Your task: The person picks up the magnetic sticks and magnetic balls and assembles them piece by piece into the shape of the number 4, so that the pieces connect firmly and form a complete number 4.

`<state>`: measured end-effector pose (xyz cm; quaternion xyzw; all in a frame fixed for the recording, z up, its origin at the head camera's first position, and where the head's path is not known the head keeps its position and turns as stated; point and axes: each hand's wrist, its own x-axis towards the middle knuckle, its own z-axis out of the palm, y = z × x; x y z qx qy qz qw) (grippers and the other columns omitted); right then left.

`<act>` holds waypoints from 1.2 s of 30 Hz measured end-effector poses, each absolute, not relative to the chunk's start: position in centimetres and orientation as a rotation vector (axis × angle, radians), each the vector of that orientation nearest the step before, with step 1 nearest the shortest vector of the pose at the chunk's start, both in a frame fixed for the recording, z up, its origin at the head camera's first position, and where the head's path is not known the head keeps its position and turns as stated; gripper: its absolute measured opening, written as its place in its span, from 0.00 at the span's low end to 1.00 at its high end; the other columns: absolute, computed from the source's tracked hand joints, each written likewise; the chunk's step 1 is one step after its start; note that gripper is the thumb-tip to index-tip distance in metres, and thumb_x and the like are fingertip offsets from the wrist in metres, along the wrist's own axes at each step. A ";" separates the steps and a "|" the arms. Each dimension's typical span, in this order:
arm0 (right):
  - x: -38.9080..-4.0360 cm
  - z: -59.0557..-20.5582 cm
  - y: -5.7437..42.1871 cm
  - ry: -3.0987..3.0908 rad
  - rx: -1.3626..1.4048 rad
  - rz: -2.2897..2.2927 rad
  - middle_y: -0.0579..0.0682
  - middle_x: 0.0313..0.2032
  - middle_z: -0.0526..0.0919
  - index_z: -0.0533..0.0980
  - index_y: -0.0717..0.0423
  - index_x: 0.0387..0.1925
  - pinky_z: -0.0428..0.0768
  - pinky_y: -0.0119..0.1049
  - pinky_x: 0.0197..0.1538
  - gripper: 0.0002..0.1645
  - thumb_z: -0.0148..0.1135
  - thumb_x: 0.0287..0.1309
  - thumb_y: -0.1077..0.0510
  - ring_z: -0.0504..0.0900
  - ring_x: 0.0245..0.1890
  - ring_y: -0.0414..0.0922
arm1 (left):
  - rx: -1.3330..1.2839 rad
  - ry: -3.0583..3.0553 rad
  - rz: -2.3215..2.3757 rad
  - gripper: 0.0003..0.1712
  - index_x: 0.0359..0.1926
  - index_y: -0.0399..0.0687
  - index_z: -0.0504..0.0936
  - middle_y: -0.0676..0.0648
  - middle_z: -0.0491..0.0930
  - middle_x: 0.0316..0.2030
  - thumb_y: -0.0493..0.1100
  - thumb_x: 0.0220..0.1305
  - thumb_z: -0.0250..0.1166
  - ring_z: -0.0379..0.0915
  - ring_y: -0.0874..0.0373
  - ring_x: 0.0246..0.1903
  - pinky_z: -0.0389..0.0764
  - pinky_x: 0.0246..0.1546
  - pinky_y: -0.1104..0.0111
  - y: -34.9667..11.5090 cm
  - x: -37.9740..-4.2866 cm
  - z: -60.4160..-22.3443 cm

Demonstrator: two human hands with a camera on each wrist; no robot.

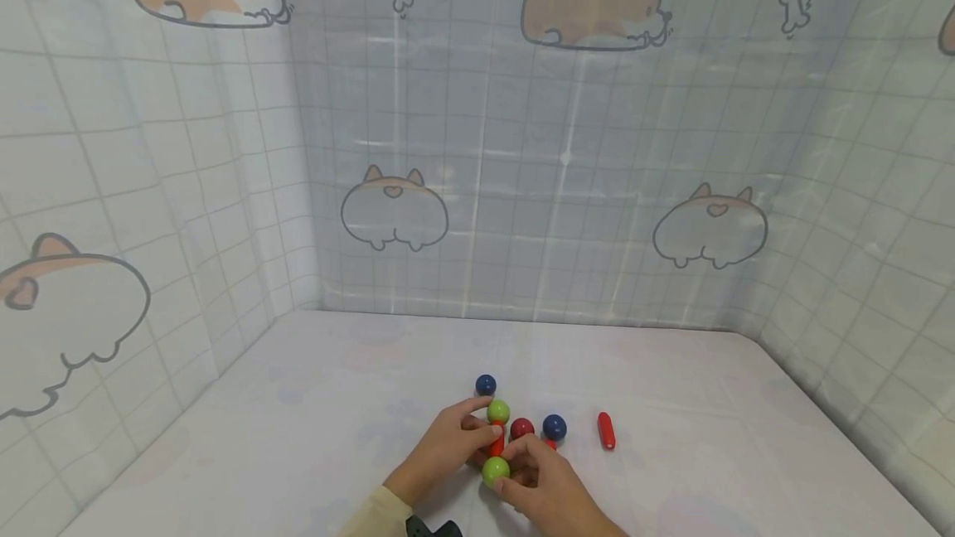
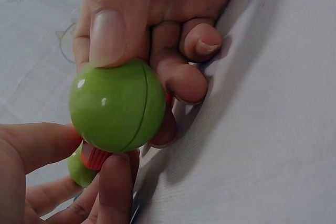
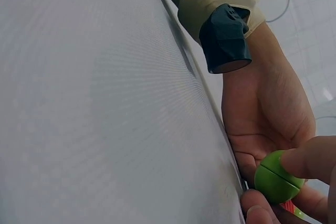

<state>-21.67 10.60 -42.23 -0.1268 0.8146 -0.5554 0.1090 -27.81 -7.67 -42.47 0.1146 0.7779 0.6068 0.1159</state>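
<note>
My left hand [image 1: 448,442] pinches a short red rod [image 1: 497,442] between thumb and fingers. A green ball [image 1: 498,413] sits at the rod's far end, with a left fingertip right at it. At the near end is a second green ball [image 1: 496,471], which my right hand [image 1: 552,483] holds between thumb and fingers. In the left wrist view this near ball [image 2: 115,106] shows a seam line, and the ribbed end of the red rod [image 2: 94,157] meets it. The right wrist view shows the right thumb pressing on the near ball [image 3: 277,177].
A dark blue ball [image 1: 486,385] lies just beyond the far green ball. Right of the rod are a dark red ball [image 1: 522,429], another blue ball [image 1: 555,428] and a partly hidden red piece [image 1: 550,444]. A loose red rod [image 1: 607,431] lies farther right on the white tabletop [image 1: 336,404].
</note>
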 end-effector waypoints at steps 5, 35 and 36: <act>-21.7 -42.1 10.6 2.392 -0.361 -1.631 0.47 0.39 0.80 0.73 0.53 0.47 0.80 0.40 0.45 0.23 0.70 0.55 0.48 0.78 0.40 0.46 | 0.340 2.282 1.757 0.33 0.67 0.44 0.69 0.46 0.79 0.36 0.44 0.62 0.66 0.79 0.53 0.31 0.81 0.35 0.61 -7.8 -27.9 -42.4; -22.3 -42.1 10.4 2.357 -0.287 -1.659 0.47 0.38 0.80 0.73 0.51 0.49 0.80 0.40 0.39 0.22 0.69 0.57 0.48 0.79 0.35 0.46 | 0.530 2.220 1.578 0.21 0.58 0.47 0.78 0.48 0.82 0.40 0.44 0.64 0.64 0.79 0.53 0.35 0.81 0.40 0.61 -10.6 -27.8 -41.7; -22.4 -42.1 10.5 2.359 -0.281 -1.659 0.47 0.38 0.80 0.72 0.51 0.50 0.80 0.40 0.39 0.22 0.69 0.57 0.49 0.79 0.35 0.46 | 0.552 2.205 1.588 0.20 0.57 0.47 0.78 0.47 0.82 0.40 0.44 0.65 0.63 0.79 0.53 0.36 0.81 0.39 0.61 -10.6 -27.7 -41.6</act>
